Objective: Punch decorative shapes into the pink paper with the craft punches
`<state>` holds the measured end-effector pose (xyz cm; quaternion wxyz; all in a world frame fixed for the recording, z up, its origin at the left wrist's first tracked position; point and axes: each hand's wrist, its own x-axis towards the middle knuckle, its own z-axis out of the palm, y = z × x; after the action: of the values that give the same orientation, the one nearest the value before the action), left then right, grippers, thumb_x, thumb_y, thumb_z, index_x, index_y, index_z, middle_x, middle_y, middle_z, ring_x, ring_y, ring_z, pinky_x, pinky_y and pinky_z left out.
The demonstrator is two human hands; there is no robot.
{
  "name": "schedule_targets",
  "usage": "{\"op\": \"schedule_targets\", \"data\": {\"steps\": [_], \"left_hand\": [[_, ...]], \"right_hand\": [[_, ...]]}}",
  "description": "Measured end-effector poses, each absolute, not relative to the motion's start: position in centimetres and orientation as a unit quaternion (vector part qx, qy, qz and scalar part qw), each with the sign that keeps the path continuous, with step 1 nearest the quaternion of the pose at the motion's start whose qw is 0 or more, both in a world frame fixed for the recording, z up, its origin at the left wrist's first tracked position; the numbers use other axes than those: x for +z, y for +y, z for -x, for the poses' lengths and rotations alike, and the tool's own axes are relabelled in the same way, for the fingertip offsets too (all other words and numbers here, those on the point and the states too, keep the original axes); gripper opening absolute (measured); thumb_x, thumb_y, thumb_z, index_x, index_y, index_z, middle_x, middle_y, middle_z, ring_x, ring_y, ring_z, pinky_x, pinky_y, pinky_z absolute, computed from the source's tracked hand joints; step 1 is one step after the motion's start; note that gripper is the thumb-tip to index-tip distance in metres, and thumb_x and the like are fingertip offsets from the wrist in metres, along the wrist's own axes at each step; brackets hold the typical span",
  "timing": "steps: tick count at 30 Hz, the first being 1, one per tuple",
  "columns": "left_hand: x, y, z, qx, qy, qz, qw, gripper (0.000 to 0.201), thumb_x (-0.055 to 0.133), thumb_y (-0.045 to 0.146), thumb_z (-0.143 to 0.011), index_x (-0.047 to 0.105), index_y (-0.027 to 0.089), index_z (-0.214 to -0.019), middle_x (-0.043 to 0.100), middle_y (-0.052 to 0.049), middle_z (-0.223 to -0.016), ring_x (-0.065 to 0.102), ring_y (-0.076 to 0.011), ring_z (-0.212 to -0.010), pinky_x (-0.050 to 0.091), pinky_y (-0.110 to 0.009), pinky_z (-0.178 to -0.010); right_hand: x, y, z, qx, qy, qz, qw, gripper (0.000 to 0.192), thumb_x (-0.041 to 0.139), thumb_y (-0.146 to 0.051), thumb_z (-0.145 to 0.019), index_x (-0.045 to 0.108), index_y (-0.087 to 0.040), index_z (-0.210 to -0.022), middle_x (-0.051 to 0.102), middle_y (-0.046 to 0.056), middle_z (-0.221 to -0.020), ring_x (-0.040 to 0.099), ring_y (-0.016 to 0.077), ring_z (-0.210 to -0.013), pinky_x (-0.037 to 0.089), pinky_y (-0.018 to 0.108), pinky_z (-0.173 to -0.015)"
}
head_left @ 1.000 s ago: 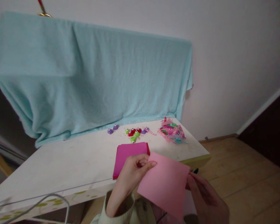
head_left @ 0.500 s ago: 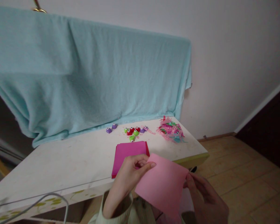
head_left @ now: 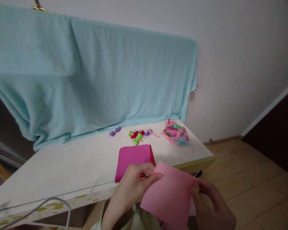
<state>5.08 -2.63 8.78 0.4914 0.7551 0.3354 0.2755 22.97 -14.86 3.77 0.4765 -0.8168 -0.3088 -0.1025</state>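
Left hand (head_left: pixel 134 183) pinches the top left corner of a light pink square paper sheet (head_left: pixel 170 195), grip clamped on it. Right hand (head_left: pixel 212 204) holds the sheet's right edge, fingers closed on it. Sheet hangs tilted in the air just off the near edge of the white table (head_left: pixel 62 166), past its right front corner. Magenta paper stack (head_left: pixel 133 156) lies flat near that edge; small coloured plastic punches (head_left: pixel 135 135) and pink-green paper scraps (head_left: pixel 176 134) sit farther back by the draped pale blue cloth (head_left: pixel 93 80). Table's left half is open.
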Motion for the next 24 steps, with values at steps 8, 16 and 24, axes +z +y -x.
{"op": "schedule_targets", "data": {"steps": [8, 16, 24], "left_hand": [[9.7, -4.2, -4.2, 0.268, 0.343, -0.811, 0.391, 0.032, 0.056, 0.043, -0.086, 0.063, 0.018, -0.068, 0.058, 0.000, -0.062, 0.052, -0.0129, -0.061, 0.033, -0.021, -0.055], [10.3, -5.3, -3.8, 0.250, 0.333, -0.839, 0.349, 0.029, 0.053, 0.040, -0.089, 0.062, 0.020, -0.070, 0.061, 0.001, -0.062, 0.055, -0.0135, -0.057, 0.033, -0.021, -0.053], [10.7, -6.0, -2.3, 0.281, 0.337, -0.841, 0.317, 0.021, 0.057, 0.034, -0.086, 0.064, 0.022, -0.070, 0.066, 0.000, -0.068, 0.060, -0.0158, -0.064, 0.039, -0.019, -0.059]], "right_hand": [[3.6, -13.9, -21.6, -0.149, -0.300, 0.819, 0.467, 0.028, 0.056, -0.046, -0.080, 0.070, -0.022, -0.083, 0.067, 0.001, -0.071, 0.062, 0.0184, -0.063, 0.041, 0.026, -0.061], [3.3, -13.7, -21.3, -0.181, -0.306, 0.815, 0.457, 0.026, 0.057, -0.043, -0.081, 0.069, -0.021, -0.083, 0.067, 0.002, -0.072, 0.062, 0.0184, -0.064, 0.042, 0.025, -0.061], [3.3, -13.8, -22.1, -0.200, -0.279, 0.834, 0.431, 0.020, 0.057, -0.040, -0.079, 0.069, -0.024, -0.079, 0.068, 0.001, -0.071, 0.063, 0.0207, -0.063, 0.042, 0.029, -0.059]]}}
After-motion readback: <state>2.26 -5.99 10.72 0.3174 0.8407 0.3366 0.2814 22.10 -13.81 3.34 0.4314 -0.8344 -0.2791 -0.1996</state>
